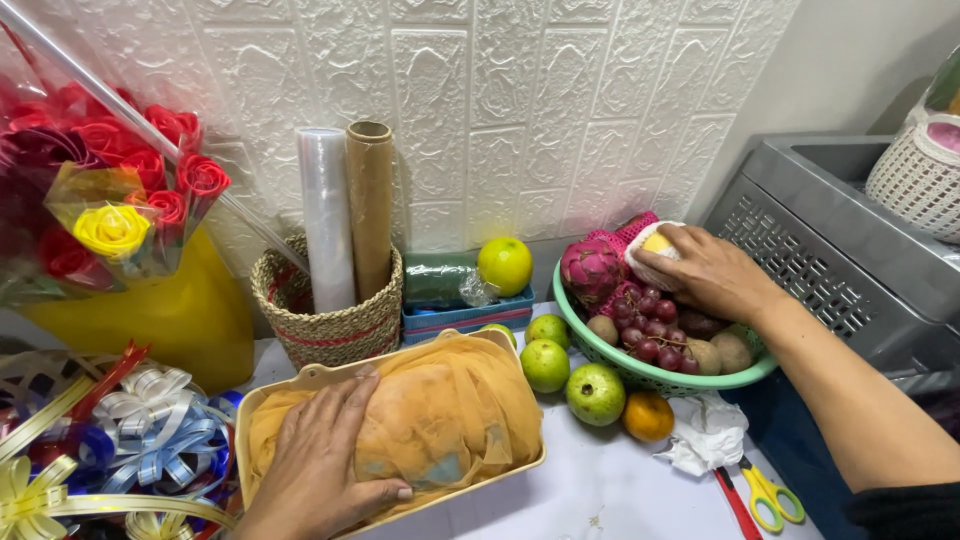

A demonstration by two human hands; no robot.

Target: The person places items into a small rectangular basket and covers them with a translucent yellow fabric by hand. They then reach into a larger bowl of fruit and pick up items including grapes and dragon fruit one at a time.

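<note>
Far left: roses [110, 160], red with one yellow, in clear wrap; under them ribbons [130, 440], blue, white and gold.

Left hand [320, 455]: lay flat, fingers spread a little, on orange mesh [460, 400] heaped in a cream tray [300, 380] at the front of the table [600, 490]. Nothing gripped.

Behind the tray: woven basket [330, 320] holding two upright rolls, one clear [326, 215], one brown [371, 205]. Beside it a blue box [465, 315] with a lime [505, 265] on top.

Centre: three green fruits [570, 365] and an orange [648, 415], just beside a green bowl [600, 350].

In the bowl: dragon fruit [592, 270], grapes [650, 325], kiwis [715, 352].

Right hand [715, 270]: over the bowl, fingers curled round a yellow fruit in white foam netting [650, 250], at the bowl's back rim.

Front right: crumpled tissue [705, 430], scissors [765, 492]. Far right: grey crate [840, 250], white basket [920, 175].
</note>
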